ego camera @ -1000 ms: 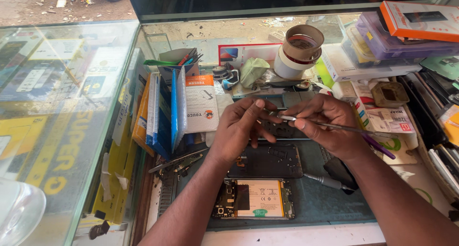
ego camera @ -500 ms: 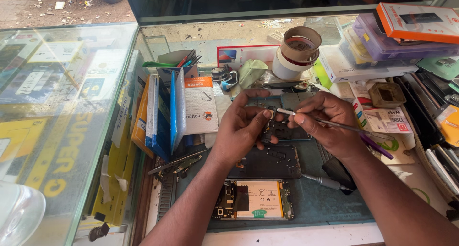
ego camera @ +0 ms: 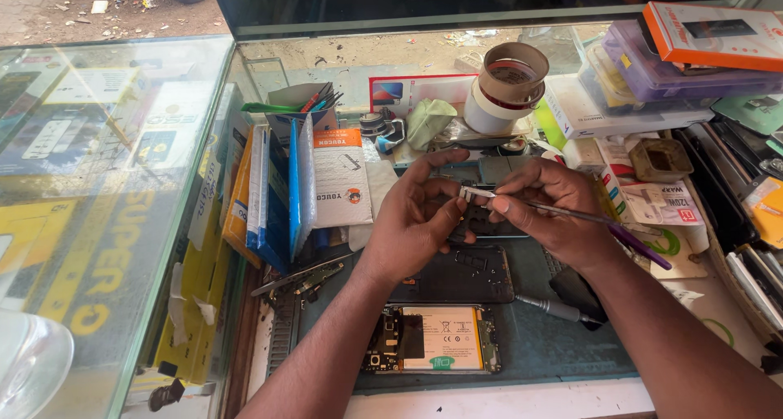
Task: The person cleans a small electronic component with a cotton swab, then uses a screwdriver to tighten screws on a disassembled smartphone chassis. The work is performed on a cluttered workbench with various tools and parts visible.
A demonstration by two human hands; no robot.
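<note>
Hands raised over dark teal tabletop mat (ego camera: 563,346): left hand (ego camera: 412,223) grip pinching small pale strip-shaped part (ego camera: 475,193), right hand (ego camera: 555,211) grip closed on thin purple-handled tweezers (ego camera: 603,223) touching it; opened phone with exposed battery (ego camera: 432,339) below, apparently unassembled.

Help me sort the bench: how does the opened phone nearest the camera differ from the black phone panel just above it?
The opened phone with the pale battery shows its insides: battery, circuit boards, a green part at the bottom edge. The black phone panel is a dark, nearly uniform surface with no battery showing. The phone lies clear of both hands; the panel sits partly under the left hand. Both lie flat on the blue-green mat.
</note>
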